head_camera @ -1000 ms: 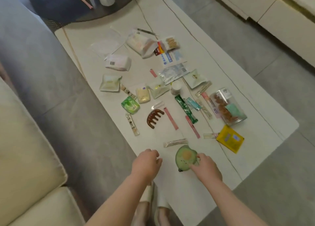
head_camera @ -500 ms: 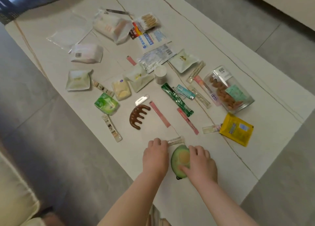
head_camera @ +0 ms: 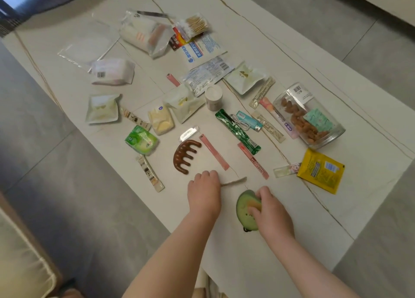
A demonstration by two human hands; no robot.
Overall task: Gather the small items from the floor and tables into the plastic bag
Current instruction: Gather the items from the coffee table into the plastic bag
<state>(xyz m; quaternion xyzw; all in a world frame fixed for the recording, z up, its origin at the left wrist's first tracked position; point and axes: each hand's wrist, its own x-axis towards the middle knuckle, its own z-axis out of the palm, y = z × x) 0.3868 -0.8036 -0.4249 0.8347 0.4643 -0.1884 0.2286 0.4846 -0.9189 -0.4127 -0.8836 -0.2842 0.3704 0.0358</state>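
Beneath the right hand (head_camera: 272, 214), curled fingers (head_camera: 263, 192) gripped the green avocado-shaped pouch (head_camera: 246, 211) for lifting; left-hand (head_camera: 203, 191) fingers pinched a slim pale sachet (head_camera: 234, 181) off the white tabletop (head_camera: 359, 208).

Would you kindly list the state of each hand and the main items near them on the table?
left hand: fingers curled, pinching a pale sachet strip
sachet strip: one end held, blurred
right hand: gripping the avocado toy
avocado toy: on the table, partly covered
brown hair claw: lying free
clear jar: on its side, snacks inside
yellow sachet: flat, untouched
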